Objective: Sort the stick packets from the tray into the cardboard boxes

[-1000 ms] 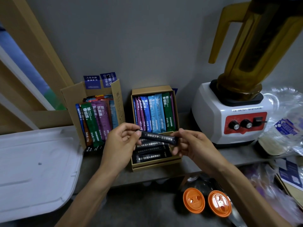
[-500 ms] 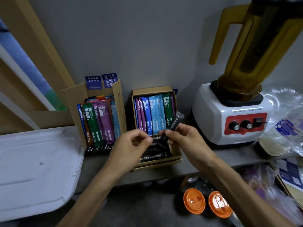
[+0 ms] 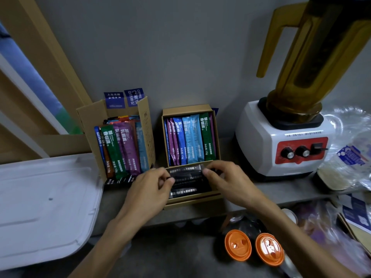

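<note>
Pinching a probably light, limp black packet (image 3: 185, 169) by its ends, left hand (image 3: 148, 189) and right hand (image 3: 226, 181), narrow grip, over mid-frame box (image 3: 192, 199).

Covered ends, cropped edges, soft fingertips

The left hand (image 3: 148, 189) and right hand (image 3: 226, 181) cover both ends of the black stick packets (image 3: 185, 178) in the front compartment of the right cardboard box (image 3: 190, 202). Their fingertips are blurred, so a pinch cannot be told from a touch. The blender jug (image 3: 313, 63) runs off the top edge, the white tray (image 3: 40, 207) off the left, the plastic bag (image 3: 353, 157) off the right. The packets' small print is unreadable.
</note>
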Tool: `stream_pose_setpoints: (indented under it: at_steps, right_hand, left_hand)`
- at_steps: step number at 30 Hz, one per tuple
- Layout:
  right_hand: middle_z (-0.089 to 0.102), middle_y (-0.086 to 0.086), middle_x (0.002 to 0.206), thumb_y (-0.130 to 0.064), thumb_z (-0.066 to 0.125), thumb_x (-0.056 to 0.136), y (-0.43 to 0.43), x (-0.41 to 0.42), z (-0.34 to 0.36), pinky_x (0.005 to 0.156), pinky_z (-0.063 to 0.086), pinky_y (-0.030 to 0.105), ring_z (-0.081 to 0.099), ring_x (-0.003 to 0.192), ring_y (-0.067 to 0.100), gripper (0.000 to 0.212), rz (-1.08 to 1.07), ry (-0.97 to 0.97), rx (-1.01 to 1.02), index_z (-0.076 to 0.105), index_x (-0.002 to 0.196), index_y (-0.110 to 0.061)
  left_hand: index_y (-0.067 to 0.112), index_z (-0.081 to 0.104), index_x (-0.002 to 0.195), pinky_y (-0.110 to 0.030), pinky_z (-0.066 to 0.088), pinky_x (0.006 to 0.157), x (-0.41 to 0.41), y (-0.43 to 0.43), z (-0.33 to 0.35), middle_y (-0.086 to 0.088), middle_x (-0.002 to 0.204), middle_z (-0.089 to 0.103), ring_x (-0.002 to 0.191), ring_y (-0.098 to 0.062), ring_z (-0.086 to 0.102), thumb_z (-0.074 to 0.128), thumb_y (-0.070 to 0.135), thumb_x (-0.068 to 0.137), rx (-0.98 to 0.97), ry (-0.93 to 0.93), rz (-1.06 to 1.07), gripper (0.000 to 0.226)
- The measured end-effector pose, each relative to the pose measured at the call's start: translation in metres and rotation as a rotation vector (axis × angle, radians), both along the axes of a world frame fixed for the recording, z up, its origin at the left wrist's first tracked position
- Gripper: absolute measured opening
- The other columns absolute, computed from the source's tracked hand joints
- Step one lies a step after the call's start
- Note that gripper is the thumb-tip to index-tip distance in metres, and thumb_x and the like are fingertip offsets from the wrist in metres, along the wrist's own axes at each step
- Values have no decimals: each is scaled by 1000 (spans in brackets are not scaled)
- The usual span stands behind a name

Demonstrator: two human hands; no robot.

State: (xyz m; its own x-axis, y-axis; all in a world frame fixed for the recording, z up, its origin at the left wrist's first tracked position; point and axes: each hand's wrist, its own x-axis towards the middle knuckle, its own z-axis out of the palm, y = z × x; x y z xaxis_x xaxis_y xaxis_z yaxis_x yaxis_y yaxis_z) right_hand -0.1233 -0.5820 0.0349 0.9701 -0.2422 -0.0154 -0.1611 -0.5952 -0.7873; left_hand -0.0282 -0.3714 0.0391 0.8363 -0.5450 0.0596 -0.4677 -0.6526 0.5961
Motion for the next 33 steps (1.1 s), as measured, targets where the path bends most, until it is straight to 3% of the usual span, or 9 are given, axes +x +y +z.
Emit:
stream_pose_setpoints:
  at_steps: [2,6,9,12,18,21,24,27,33]
  right_hand:
    - [62,-7,113,-35,56,98,2,1,-5,89,52,33,55,104,6,17,37,29,-130,67,108,-25]
    - [61,-13,107,-38,67,89,5,4,-11,91,54,40,56,104,6,11,37,49,-125,58,95,-33]
    - [59,-14,107,-39,69,87,4,6,-12,93,52,42,53,108,6,12,35,42,-141,59,88,-32]
    - [59,-12,112,-37,69,88,4,7,-12,96,49,40,48,111,6,9,37,16,-203,62,89,-31]
    - [58,-11,113,-39,65,90,10,3,-23,94,48,37,45,107,5,7,20,-12,-260,64,95,-34]
    - [54,-11,126,-49,51,93,11,4,-27,96,40,28,39,113,2,30,-57,-117,-350,63,115,-33]
    - [38,-6,152,-51,39,98,17,6,-37,111,27,31,27,141,11,49,-39,-115,-488,47,141,-31]
    - [30,-2,160,-48,31,101,24,5,-49,118,17,35,14,150,17,54,-10,-31,-530,38,150,-26]
    - [28,-2,161,-47,33,102,26,3,-46,120,18,38,13,151,16,53,-48,-17,-531,35,151,-25]
  left_hand:
    - [30,55,76,-20,32,54,0,2,-4,10,75,53,68,-3,51,58,42,94,122,-60,12,22]
    - [32,53,88,-23,40,60,-5,-1,-3,14,87,51,83,-4,51,54,56,91,227,-170,44,24]
    - [32,54,102,-23,44,73,-7,-4,-7,14,97,47,92,-5,49,55,43,95,167,-260,-61,14]
    - [29,59,104,-24,47,80,-8,-4,-10,13,101,46,99,-6,48,56,30,97,165,-213,-177,8]
    - [26,63,105,-27,49,88,-9,0,-14,12,105,50,102,-5,48,58,28,96,83,-203,-160,10]
    - [22,53,133,-32,40,105,-11,-6,-18,7,130,49,121,-10,44,48,39,98,94,-323,-122,40]
    - [19,24,155,-32,14,123,-14,-14,-33,3,160,24,149,-13,15,31,45,103,184,-290,-134,58]
    - [17,17,156,-20,-4,119,-12,-17,-46,2,164,13,150,-8,2,24,41,105,171,-216,-158,57]
    - [17,17,156,-20,-4,118,-12,-17,-46,3,164,13,151,-8,3,25,41,105,134,-209,-158,57]
